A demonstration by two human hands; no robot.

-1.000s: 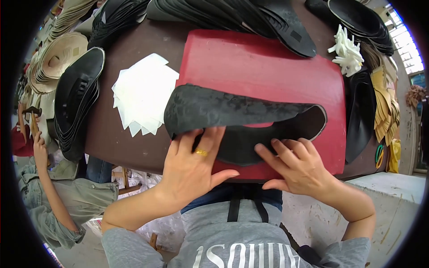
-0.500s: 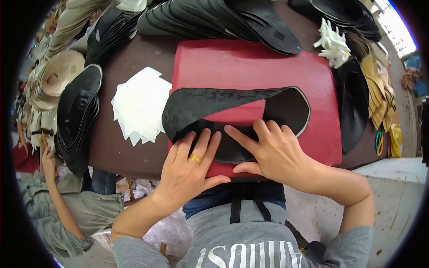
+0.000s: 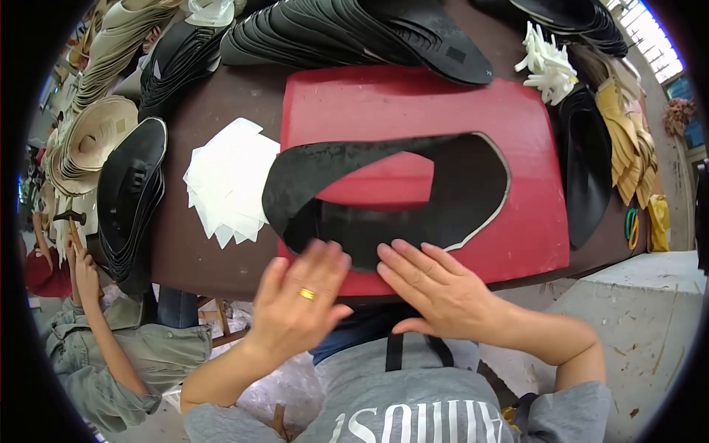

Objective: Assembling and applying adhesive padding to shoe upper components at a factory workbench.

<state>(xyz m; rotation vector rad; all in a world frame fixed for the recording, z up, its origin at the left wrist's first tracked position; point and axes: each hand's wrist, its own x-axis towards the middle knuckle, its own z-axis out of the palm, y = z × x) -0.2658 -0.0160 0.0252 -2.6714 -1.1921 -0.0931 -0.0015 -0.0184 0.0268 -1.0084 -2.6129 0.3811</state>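
Observation:
A black shoe upper (image 3: pixel 413 229) lies flattened as a loop on a red mat (image 3: pixel 354 103), with red showing through its middle opening. Along its right rim runs a pale edge. My right hand (image 3: pixel 439 292) is open, fingers stretched, with the fingertips at the upper's near edge. My left hand (image 3: pixel 303 299), a gold ring on one finger, is blurred at the fingertips; its fingers are extended and hold nothing. It is over the mat's near edge, just below the upper's near left part. Whether its fingertips touch the upper, I cannot tell.
White paper sheets (image 3: pixel 229 177) lie fanned left of the mat. Stacked black uppers stand behind (image 3: pixel 317 37) and at left (image 3: pixel 133 199). White strips (image 3: pixel 546 66), tan pieces (image 3: pixel 624 140) and scissors (image 3: pixel 631 227) are at right. A co-worker's hand (image 3: pixel 87 277) holds a hammer (image 3: pixel 72 217).
Both hands have drawn back toward me off the upper's near side, and their fingers have straightened. The upper now lies flatter, its opening wider. The co-worker's hammer has shifted slightly.

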